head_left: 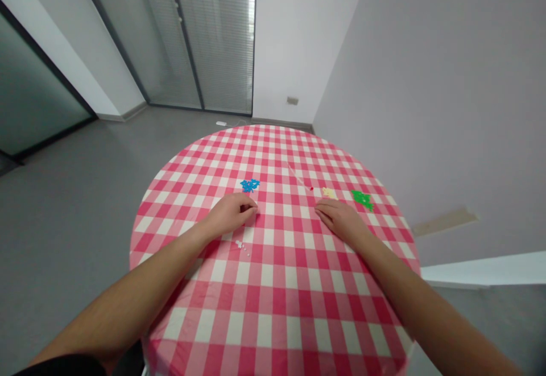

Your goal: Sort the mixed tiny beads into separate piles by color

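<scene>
My left hand (234, 212) rests on the checked tablecloth just nearer than a small pile of blue beads or pieces (249, 185). Its thumb and forefinger meet in a pinch; whatever may be between the tips is too small to make out. Several tiny white pieces (239, 245) lie below that hand. On the right, my right hand (339, 218) lies palm down, fingers stretched loosely toward the middle, with nothing visible in it. Just beyond its fingers are a cream-coloured pile (329, 193) and a tiny red piece (311, 189). Farther right lies a bright green pile (362, 199).
A round table with a pink-and-white checked cloth (273, 290) stands before me. A faint thin line (298, 177) runs across its far half. Behind are glass partitions (213, 40), a wall (447, 80), and a white power strip (221, 123) on the floor.
</scene>
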A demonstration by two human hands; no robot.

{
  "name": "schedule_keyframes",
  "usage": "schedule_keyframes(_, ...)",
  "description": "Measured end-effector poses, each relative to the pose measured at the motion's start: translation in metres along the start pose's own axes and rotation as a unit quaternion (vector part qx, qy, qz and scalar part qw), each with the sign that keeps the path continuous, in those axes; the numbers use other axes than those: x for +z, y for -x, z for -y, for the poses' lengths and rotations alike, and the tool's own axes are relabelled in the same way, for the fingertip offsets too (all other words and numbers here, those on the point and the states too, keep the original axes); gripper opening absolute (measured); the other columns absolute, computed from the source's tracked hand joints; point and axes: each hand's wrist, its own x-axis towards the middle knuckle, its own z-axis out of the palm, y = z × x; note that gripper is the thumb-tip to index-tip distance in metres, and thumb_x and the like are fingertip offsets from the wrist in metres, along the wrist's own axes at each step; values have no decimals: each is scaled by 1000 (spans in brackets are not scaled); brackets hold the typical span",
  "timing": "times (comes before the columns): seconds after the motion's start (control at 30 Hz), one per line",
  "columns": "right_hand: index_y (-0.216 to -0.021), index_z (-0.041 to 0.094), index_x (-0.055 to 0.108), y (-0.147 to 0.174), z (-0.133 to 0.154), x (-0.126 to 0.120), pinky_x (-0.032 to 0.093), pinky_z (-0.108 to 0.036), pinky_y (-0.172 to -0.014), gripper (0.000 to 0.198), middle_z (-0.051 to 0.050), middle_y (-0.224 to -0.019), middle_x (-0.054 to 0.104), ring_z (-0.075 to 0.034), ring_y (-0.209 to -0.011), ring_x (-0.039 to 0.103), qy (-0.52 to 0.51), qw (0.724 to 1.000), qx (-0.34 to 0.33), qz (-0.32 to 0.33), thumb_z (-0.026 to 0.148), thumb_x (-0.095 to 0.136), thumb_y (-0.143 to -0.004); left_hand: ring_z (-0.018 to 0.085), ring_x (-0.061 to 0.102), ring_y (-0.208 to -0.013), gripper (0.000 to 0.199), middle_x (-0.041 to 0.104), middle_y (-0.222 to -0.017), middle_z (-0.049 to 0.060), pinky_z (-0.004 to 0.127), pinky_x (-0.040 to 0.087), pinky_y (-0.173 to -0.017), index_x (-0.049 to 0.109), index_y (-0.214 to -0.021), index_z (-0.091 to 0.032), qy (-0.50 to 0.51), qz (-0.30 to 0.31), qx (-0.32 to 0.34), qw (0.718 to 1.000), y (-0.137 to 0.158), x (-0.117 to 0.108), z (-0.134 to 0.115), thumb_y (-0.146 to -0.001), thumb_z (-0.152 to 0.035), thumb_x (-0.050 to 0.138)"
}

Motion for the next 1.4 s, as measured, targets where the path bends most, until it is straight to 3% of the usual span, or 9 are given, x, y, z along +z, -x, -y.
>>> schedule_keyframes(0.3, -96, 18, 74, 55, -50, -11, 56, -37, -85, 30, -10, -100, 75, -25, -92, 70, 51, 996, 72, -23, 29, 46, -98, 19, 64, -73, 22, 73, -83, 5, 33, 46, -68, 74, -81, -23, 4, 1, -2, 1000, 0, 3, 4, -89, -32, 55)
schedule_keyframes(0.5, -92, 19, 73, 66, -61, -19, 55, -35, -79, 29, -9, -99, 75, -24, -88, 70, 71, 993, 94, -14, 31, 47, -98, 19, 65, -75, 22, 73, -85, 5, 33, 46, -69, 74, -81, -23, -2, -15, -13, 1000, 0, 3, 3, -89, -32, 55)
schedule_keyframes(0.63, -84, 19, 71, 64, -60, -24, 53, -33, -72, 31, -9, -93, 75, -22, -81, 69, 78, 991, 111, 3, 30, 45, -97, 20, 65, -74, 24, 73, -84, 5, 33, 46, -66, 74, -79, -22, 2, -58, -56, 997, -1, -2, 5, -87, -33, 55)
schedule_keyframes(0.77, -79, 20, 69, 64, -56, -28, 52, -34, -67, 31, -8, -86, 73, -22, -76, 67, 90, 988, 128, 19, 30, 46, -96, 21, 65, -71, 25, 73, -79, 5, 32, 45, -62, 75, -82, -21, 20, -139, -135, 981, -4, -12, 14, -84, -37, 56)
schedule_keyframes(0.87, -83, 19, 71, 59, -49, -28, 54, -37, -75, 31, -10, -91, 74, -25, -85, 68, 110, 987, 117, -24, 30, 46, -96, 21, 66, -73, 25, 73, -79, 4, 30, 45, -64, 74, -82, -20, 29, -190, -162, 968, -7, -18, 22, -83, -38, 57)
schedule_keyframes(0.97, -91, 17, 74, 41, -33, -25, 55, -42, -87, 30, -14, -103, 73, -29, -99, 67, 113, 978, 116, -129, 31, 48, -95, 21, 66, -74, 25, 73, -79, 4, 30, 45, -65, 74, -82, -19, 35, -229, -177, 957, -9, -20, 29, -81, -39, 59)
schedule_keyframes(1.03, -95, 18, 75, 20, -18, -19, 55, -45, -89, 29, -14, -104, 73, -29, -98, 67, 72, 979, 109, -154, 33, 50, -94, 21, 67, -74, 25, 74, -79, 4, 29, 45, -65, 74, -82, -18, 39, -241, -182, 953, -10, -20, 32, -80, -39, 60)
schedule_keyframes(1.27, -128, 16, 62, -76, 46, 28, 48, -52, -102, 39, -17, -128, 64, -32, -120, 58, -95, 995, 25, -31, 34, 55, -93, 19, 64, -68, 23, 72, -73, 4, 28, 45, -64, 74, -78, -17, 42, -274, -211, 937, -16, -21, 53, -77, -35, 60)
schedule_keyframes(1.4, -139, 14, 51, -128, 71, 53, 42, -52, -109, 50, -18, -141, 55, -32, -131, 50, -138, 990, 18, 7, 38, 55, -95, 18, 63, -66, 22, 71, -70, 3, 28, 44, -62, 73, -76, -17, 49, -294, -216, 930, -19, -21, 63, -76, -34, 59)
